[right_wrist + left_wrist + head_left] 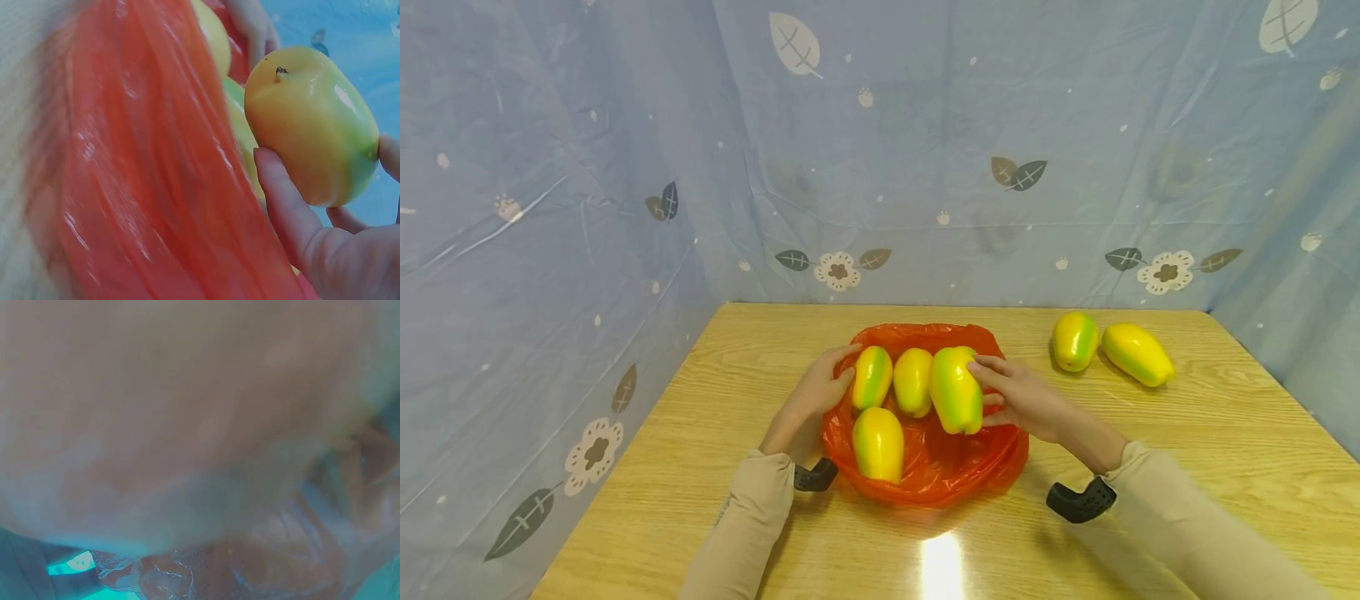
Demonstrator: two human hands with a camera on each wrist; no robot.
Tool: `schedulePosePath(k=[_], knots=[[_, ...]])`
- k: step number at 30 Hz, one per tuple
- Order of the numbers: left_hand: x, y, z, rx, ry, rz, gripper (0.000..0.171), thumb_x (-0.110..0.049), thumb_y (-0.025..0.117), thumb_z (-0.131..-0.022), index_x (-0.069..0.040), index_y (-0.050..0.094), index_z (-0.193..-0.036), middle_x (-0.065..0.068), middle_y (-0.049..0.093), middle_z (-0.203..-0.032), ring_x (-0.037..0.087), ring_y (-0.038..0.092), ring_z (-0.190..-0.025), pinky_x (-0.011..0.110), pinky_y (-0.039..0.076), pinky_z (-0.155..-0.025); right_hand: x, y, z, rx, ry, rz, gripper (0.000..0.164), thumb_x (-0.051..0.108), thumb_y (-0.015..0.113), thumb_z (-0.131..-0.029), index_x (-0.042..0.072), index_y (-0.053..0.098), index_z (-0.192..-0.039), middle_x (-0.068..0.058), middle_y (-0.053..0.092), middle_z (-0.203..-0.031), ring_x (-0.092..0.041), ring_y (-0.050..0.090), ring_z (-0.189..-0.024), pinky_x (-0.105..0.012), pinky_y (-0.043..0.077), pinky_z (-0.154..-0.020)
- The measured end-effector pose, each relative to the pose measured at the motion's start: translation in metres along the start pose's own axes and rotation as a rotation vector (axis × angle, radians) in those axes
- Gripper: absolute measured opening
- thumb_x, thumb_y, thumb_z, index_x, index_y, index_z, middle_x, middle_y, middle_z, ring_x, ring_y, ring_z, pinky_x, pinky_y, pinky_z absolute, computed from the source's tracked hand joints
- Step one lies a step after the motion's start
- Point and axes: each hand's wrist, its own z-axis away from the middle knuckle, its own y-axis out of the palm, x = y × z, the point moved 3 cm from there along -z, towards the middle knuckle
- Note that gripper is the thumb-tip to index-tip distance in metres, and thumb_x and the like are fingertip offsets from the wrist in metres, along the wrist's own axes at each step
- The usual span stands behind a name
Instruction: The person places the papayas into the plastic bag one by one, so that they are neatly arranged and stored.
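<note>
A red plastic bag [925,475] sits wide open on the table, its rim spread round. Inside it lie three yellow-green papayas: one at the left [872,377], one at the back middle [913,383] and one at the front left [878,446]. My right hand [1022,400] holds another papaya [957,390] over the bag's right side, thumb and fingers around it; the right wrist view shows this papaya [312,125] clearly. At the bag's left rim, my left hand [820,387] grips the plastic, thumb beside the left papaya. The left wrist view is mostly blurred.
Two more papayas lie at the back right of the wooden table [1187,467], one near upright [1075,342] and one on its side [1138,354]. A blue patterned curtain [925,167] hangs behind and along the sides.
</note>
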Motion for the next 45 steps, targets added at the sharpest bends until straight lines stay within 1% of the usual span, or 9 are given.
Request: schedulePosePath(k=[4,6,15,19,22,25,31,35,45], knots=[[0.001,0.001,0.0,0.005,-0.004,-0.007,0.042,-0.002,0.051,-0.094,-0.001,0.05,-0.136,0.02,0.048,-0.136,0.037,0.04,-0.128,0.05,0.03,-0.107,-0.005,0.01,-0.001,0.028,0.017,-0.009,0.074,0.036,0.048,-0.1,0.0,0.009,-0.15,-0.015,0.055,-0.117,-0.024,0.062,-0.099,-0.045,0.053,-0.084],[0.002,0.001,0.0,0.008,-0.01,-0.007,0.042,-0.003,0.051,-0.095,-0.002,0.05,-0.137,0.02,0.048,-0.137,0.036,0.04,-0.129,0.05,0.03,-0.108,-0.007,0.014,-0.001,0.035,0.019,-0.003,0.074,0.036,0.049,-0.099,0.0,0.009,-0.15,-0.019,0.054,-0.121,-0.028,0.06,-0.103,-0.045,0.052,-0.085],[0.003,0.001,0.002,0.008,-0.024,0.009,0.041,-0.004,0.051,-0.096,-0.003,0.05,-0.137,0.02,0.047,-0.138,0.036,0.039,-0.13,0.05,0.028,-0.108,-0.018,0.033,0.001,-0.003,0.07,0.019,0.073,0.039,0.055,-0.096,0.003,0.019,-0.149,-0.023,0.047,-0.131,-0.033,0.055,-0.111,-0.046,0.052,-0.084],[0.002,0.001,0.002,0.003,-0.019,-0.004,0.041,-0.004,0.051,-0.095,-0.003,0.05,-0.137,0.02,0.047,-0.137,0.036,0.039,-0.13,0.05,0.029,-0.108,-0.023,0.038,0.002,-0.018,0.083,0.025,0.072,0.039,0.058,-0.095,0.005,0.023,-0.148,-0.023,0.042,-0.136,-0.035,0.051,-0.114,-0.047,0.052,-0.085],[0.002,0.001,0.001,0.006,-0.024,-0.014,0.041,-0.005,0.051,-0.096,-0.004,0.05,-0.137,0.019,0.048,-0.137,0.035,0.04,-0.129,0.049,0.029,-0.108,-0.026,0.039,0.004,-0.005,0.087,0.02,0.071,0.037,0.057,-0.096,0.005,0.021,-0.148,-0.024,0.039,-0.139,-0.037,0.049,-0.117,-0.048,0.051,-0.087],[0.002,0.002,0.0,0.008,-0.028,-0.024,0.042,-0.005,0.052,-0.095,-0.004,0.05,-0.137,0.019,0.048,-0.137,0.035,0.04,-0.129,0.05,0.029,-0.108,-0.029,0.039,0.006,0.01,0.092,0.004,0.071,0.037,0.055,-0.096,0.005,0.018,-0.148,-0.025,0.038,-0.139,-0.037,0.049,-0.117,-0.048,0.05,-0.088],[0.001,0.002,-0.001,0.011,-0.025,-0.02,0.042,-0.005,0.051,-0.096,-0.004,0.049,-0.137,0.02,0.047,-0.138,0.036,0.039,-0.13,0.05,0.029,-0.108,-0.034,0.04,0.009,0.021,0.088,-0.038,0.069,0.036,0.053,-0.098,0.009,0.016,-0.15,-0.027,0.035,-0.139,-0.038,0.052,-0.115,-0.05,0.05,-0.087],[0.0,0.001,0.0,0.013,-0.029,-0.017,0.042,-0.004,0.051,-0.096,-0.003,0.049,-0.138,0.02,0.047,-0.138,0.036,0.039,-0.13,0.051,0.028,-0.108,-0.038,0.042,0.009,0.047,0.094,-0.036,0.069,0.036,0.052,-0.098,0.01,0.014,-0.151,-0.027,0.033,-0.14,-0.036,0.053,-0.113,-0.049,0.05,-0.087],[0.0,0.001,0.0,0.012,-0.024,-0.016,0.042,-0.004,0.051,-0.096,-0.003,0.049,-0.138,0.02,0.047,-0.138,0.036,0.039,-0.13,0.05,0.028,-0.108,-0.041,0.047,0.009,0.049,0.107,0.021,0.069,0.036,0.052,-0.098,0.005,0.017,-0.149,-0.025,0.044,-0.129,-0.029,0.057,-0.102,-0.045,0.051,-0.085]])
